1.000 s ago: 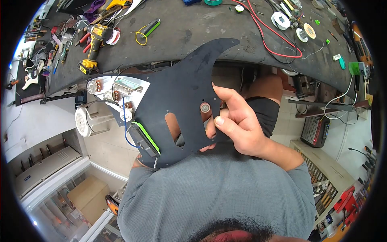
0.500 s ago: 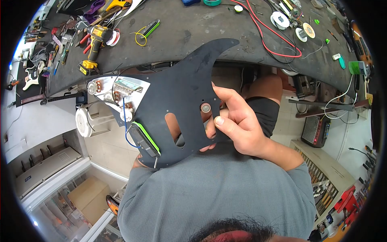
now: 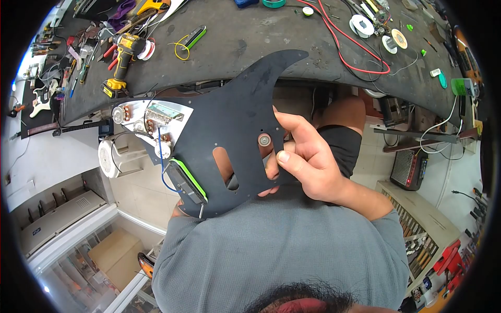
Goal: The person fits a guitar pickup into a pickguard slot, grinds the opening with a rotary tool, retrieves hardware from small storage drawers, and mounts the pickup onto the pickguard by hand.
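Note:
A black guitar pickguard (image 3: 229,120) is held over the lap, underside up. My right hand (image 3: 308,161) pinches its right edge, thumb on top and index finger at the rim. My left hand (image 3: 270,192) is mostly beneath the plate; fingertips, apparently its own, show at the lower edge. Skin shows through the pickup slots. A round metal-centred end (image 3: 264,140) fills the top of the right slot; its kind is unclear. A green-edged pickup (image 3: 187,180) sits in the left slot, a blue wire leading to the potentiometers (image 3: 163,148) and selector switch (image 3: 164,113) on silver shielding.
On the dark workbench (image 3: 250,41) ahead lie a yellow drill (image 3: 122,57), another green-edged pickup (image 3: 194,36) with yellow wire, a red cable (image 3: 344,55) and wire spools (image 3: 362,25). A white stool (image 3: 108,157) stands at the left, an amplifier (image 3: 409,169) at the right.
The pickguard and my right hand have shifted very slightly to the left. The grip looks the same.

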`<state>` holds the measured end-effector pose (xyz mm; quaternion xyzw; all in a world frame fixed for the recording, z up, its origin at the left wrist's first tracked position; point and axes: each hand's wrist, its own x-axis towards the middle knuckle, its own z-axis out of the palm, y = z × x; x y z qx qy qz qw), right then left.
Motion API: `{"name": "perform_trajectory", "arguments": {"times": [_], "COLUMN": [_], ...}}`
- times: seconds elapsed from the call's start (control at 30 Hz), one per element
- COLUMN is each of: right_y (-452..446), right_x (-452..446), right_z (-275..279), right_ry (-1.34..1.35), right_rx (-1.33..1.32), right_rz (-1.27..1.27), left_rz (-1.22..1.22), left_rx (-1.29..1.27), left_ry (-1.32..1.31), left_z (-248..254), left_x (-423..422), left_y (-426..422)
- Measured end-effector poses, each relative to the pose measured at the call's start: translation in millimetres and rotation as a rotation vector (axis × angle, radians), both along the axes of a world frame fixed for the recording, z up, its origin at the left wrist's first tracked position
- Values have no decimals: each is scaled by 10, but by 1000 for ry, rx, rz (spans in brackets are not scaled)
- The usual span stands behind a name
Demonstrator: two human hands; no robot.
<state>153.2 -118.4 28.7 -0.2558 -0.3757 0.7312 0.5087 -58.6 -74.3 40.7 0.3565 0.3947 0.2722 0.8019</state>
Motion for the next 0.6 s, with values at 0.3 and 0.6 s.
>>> {"name": "perform_trajectory", "arguments": {"times": [0.3,0.6], "right_y": [-24,-20], "right_x": [28,137], "right_z": [24,235], "right_ry": [21,65], "right_rx": [-47,-88], "right_rz": [6,-30], "left_rz": [-22,-65], "left_rx": [27,83], "left_ry": [29,55], "left_z": [-30,-174], "left_x": [-8,24], "left_y": [-15,-4]}}
